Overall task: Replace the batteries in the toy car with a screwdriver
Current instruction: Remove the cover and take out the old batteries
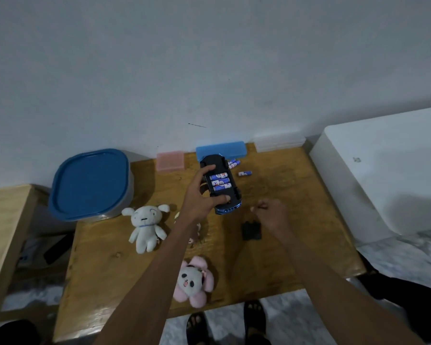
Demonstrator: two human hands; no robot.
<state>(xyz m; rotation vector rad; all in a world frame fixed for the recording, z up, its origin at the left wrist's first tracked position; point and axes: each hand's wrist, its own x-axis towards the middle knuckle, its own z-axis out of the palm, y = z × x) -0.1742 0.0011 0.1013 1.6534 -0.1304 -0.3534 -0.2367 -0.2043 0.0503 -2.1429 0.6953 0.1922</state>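
While the left hand (204, 188) grips the upturned toy car (220, 186) near the table's (296, 245) far edge, three batteries (220, 181) fill its open bay. Right hand (271, 212), fingers curled, seemingly empty, hovers beside the cover (251, 230). Likely next: refit cover; no screwdriver visible.

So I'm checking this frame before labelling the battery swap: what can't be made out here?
- Screwdriver: none identifiable in the head view; the curled right hand may hide something.
- Toy car: left hand covers one side of the underside.
- Batteries in the car: print too small to read, polarity unclear.
- Small plush beneath the left forearm: mostly hidden.
- Black piece on the table: blurred, likely the cover.
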